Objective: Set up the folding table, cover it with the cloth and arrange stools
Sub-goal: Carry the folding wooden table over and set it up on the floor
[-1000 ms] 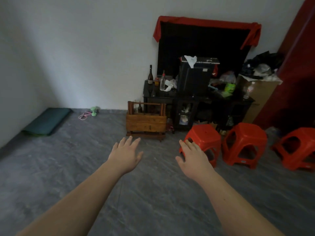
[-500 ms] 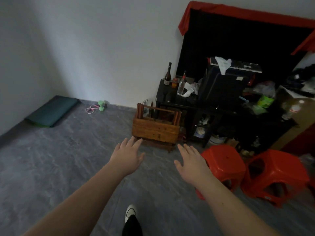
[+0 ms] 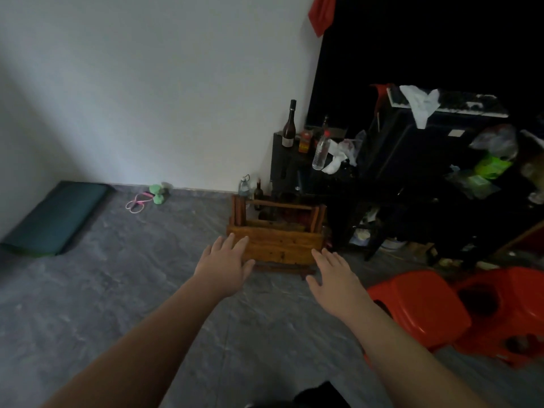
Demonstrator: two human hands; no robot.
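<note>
Both arms stretched forward over the grey floor (image 3: 88,304), palms down. Left hand (image 3: 225,267) with fingers (image 3: 232,241) spread and empty, tips overlapping the near left corner of a folded wooden table (image 3: 276,231) in the view; contact not clear. Right hand (image 3: 335,279) likewise flat and open, fingers (image 3: 331,256) splayed, holding nothing, tips just short of the table's near right corner. Wooden piece standing on the floor against a dark cabinet (image 3: 294,172), slatted legs upright behind a broad front board, low runners beneath. On the cabinet top, a dark wine bottle (image 3: 289,125) by the white wall (image 3: 147,83), a clear plastic bottle (image 3: 321,150) tilted just right of it, white crumpled paper (image 3: 338,159) beside that. Further right, a black box (image 3: 426,136) with a white rag (image 3: 421,104) draped over its lid, and a green bag (image 3: 491,166) among dim clutter. Red cloth (image 3: 322,13) hanging at the top edge, over a black backdrop. Two red plastic stools at lower right: near stool (image 3: 424,310) close beside the right forearm, far stool (image 3: 506,307) touching it on the right. Well apart at far left, a dark green mat (image 3: 59,216) lying flat along the wall; near it, a pink cord (image 3: 138,201) and a small green object (image 3: 159,192), too small to identify.
</note>
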